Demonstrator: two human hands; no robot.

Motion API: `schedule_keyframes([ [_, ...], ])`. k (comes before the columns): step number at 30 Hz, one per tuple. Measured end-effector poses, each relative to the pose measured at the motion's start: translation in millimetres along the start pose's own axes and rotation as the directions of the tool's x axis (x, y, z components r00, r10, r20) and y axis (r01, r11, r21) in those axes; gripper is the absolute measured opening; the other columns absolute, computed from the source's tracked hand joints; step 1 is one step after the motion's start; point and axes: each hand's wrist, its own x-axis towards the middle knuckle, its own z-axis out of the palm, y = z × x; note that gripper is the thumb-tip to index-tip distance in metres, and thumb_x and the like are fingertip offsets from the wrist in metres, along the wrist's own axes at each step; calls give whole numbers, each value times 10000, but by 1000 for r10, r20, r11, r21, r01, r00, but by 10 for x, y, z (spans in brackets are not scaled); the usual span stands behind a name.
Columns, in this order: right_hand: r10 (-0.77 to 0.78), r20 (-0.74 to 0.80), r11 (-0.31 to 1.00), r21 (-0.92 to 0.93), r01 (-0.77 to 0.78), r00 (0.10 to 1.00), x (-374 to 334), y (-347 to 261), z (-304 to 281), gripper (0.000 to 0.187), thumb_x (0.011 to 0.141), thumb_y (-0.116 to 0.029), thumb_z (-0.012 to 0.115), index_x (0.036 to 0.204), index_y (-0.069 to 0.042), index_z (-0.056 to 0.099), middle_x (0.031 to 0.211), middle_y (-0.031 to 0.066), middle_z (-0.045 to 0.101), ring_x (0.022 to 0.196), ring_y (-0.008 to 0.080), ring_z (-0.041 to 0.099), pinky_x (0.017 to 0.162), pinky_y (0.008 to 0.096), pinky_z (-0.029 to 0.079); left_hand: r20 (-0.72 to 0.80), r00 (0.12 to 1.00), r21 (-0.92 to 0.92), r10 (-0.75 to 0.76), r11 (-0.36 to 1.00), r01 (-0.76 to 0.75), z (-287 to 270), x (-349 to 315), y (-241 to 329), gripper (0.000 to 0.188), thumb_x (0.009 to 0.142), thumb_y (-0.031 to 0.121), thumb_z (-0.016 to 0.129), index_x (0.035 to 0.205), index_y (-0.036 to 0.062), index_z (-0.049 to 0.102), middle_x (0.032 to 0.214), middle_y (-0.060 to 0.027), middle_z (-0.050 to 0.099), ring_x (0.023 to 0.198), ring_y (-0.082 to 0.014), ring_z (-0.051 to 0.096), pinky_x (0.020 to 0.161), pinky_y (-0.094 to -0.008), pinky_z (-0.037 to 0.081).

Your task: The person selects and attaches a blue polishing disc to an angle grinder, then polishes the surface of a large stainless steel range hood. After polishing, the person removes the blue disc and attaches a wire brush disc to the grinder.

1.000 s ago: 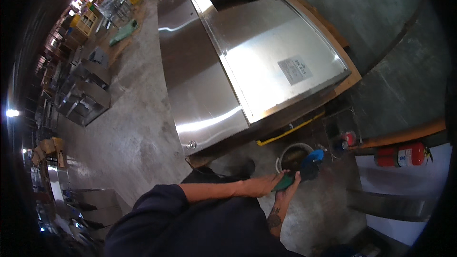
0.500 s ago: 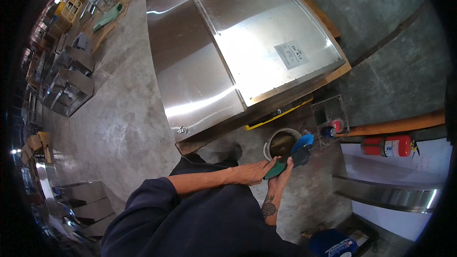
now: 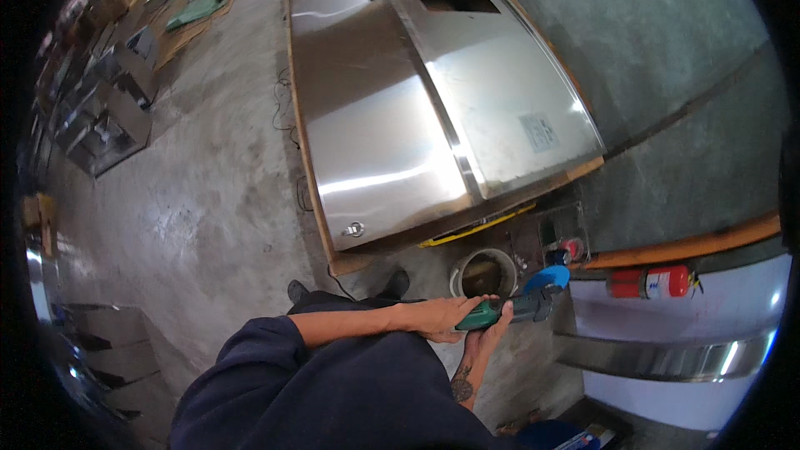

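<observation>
Both my hands hold a green and dark grey angle grinder (image 3: 523,309), with a round blue disc (image 3: 547,278) at its far right end. My left hand (image 3: 442,317) is closed around the green rear part of its body. From below, my right hand (image 3: 490,332) wraps round the middle of the tool, its thumb on top. A pale bucket (image 3: 457,273) with something brownish inside stands on the floor just beyond the grinder. The disc is in the air to the right of the bucket.
Ahead lies a large stainless steel panel (image 3: 379,133) on a wooden-edged table, with a dark rectangular opening. To the right are a red fire extinguisher (image 3: 652,282), an orange strip (image 3: 692,242) and a curved metal strip (image 3: 658,360). Metal boxes (image 3: 104,129) stand at the left.
My view has turned, so the panel sits lower and further right. The grinder, still in both hands, has shifted slightly lower and to the right of the bucket.
</observation>
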Motion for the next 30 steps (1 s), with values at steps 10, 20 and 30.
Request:
schedule_keyframes([
  [10,-62,443,911,-340,232,894,-1500,770,1471,357,945,-272,746,1172,-10,660,1120,98,702,1069,228,677,973,408,561,-80,967,-279,-241,937,211,-1039,-1801,333,774,870,363,826,1365,-66,414,1141,-316,665,1060,-414,704,856,-457,555],
  [20,442,839,852,-503,145,317,-2011,1713,3388,872,851,-514,794,1445,47,490,1224,198,695,1128,275,690,1003,415,550,-471,768,-656,-435,755,26,-2060,-3607,578,734,826,276,888,1414,5,542,1164,-106,713,1052,-237,718,907,-360,574],
  [30,624,771,772,-633,-48,-130,-2194,2859,4891,802,840,-499,799,1358,40,508,1064,213,713,1067,310,711,929,406,574,-517,825,-781,-229,521,-344,-2856,-4412,-118,641,943,473,741,1341,-5,587,1218,-203,701,1044,-325,734,929,-452,590],
])
